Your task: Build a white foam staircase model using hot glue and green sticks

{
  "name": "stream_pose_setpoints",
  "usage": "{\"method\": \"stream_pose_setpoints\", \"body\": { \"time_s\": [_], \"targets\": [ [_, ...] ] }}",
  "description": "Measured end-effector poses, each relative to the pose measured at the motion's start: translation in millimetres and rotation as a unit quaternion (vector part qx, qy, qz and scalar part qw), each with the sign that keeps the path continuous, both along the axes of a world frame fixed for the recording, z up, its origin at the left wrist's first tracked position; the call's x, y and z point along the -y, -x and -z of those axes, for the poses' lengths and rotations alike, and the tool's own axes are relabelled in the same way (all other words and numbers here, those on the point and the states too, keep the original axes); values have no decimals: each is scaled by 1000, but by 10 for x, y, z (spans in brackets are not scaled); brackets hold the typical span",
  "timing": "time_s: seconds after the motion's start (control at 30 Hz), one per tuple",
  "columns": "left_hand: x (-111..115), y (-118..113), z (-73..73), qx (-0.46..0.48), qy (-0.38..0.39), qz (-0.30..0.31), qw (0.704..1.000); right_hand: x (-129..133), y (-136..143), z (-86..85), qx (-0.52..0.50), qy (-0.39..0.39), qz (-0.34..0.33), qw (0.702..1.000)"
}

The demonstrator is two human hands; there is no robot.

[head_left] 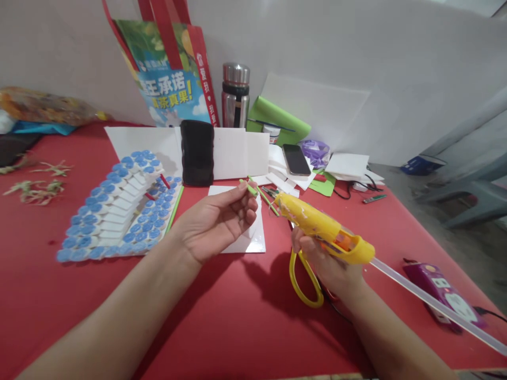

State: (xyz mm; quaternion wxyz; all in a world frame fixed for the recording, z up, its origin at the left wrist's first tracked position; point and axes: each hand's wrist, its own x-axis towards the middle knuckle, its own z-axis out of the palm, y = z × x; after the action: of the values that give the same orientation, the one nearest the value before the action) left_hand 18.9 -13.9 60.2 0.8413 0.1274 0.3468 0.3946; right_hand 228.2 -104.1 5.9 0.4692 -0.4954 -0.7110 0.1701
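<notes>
A yellow loop handle (315,304) lies on the red counter (222,327) below the glue gun (311,217); a blue-and-white model (90,219) sits centre left. Mid-frame, the left hand (219,221) pinches a short green stick (249,188), slanting down rightward. The right hand's (330,263) grip wraps the gun, nozzle toward upper left, long axis running lower right.

Glue gun (317,221) in gap between hands (216,227)

Yellow glue gun (315,221) in right grip (330,266)
</notes>
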Motion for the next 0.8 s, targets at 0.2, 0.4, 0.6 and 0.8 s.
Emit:
{"method": "stream_pose_setpoints", "body": {
  "time_s": [0.2,0.4,0.6,0.8],
  "targets": [
    [49,-47,33,-76,-65,-25,995,-10,86,-119,-94,-41,-48,994],
    [54,-62,82,-77,-127,-41,988,-20,112,-157,-99,-56,-63,991],
    [11,-19,96,-77,-150,-68,983,-23,25,-121,-98,-57,-18,993],
    [96,-7,56,-107,-247,-58,961,-87,-271,-243,-148,14,178,973]
  ]
}}
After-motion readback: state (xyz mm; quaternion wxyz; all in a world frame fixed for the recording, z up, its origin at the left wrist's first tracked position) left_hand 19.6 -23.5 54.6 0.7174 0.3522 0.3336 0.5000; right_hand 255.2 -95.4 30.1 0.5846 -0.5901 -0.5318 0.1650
